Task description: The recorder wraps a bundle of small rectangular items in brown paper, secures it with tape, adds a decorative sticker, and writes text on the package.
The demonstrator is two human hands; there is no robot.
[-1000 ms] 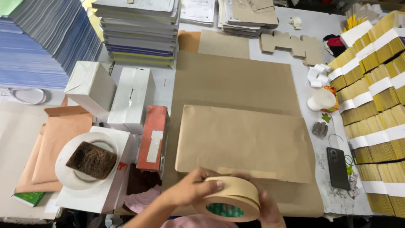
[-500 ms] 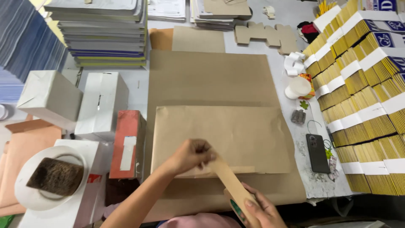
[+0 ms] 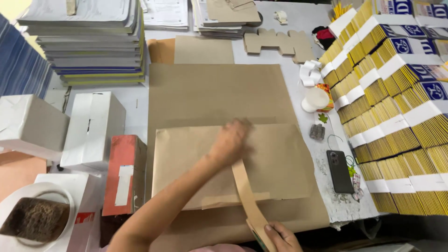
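White bowl [image 3: 28,198] — brown sponge [image 3: 35,219] inside it.

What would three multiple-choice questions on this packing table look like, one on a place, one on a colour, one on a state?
1. Where does the phone lie?
A. right of the brown paper parcel
B. on the stack of books
C. in the white dish

2. What colour is the strip of tape?
A. blue
B. tan
C. black

3. What is the left hand doing?
A. lifting the phone
B. hanging in the air
C. pressing flat on the parcel

Answers: 1 A, it sits on the table by the parcel's right edge. 2 B, it matches the paper. 3 C, the palm rests on the parcel at the strip's top end, while the right hand holds the lower end.
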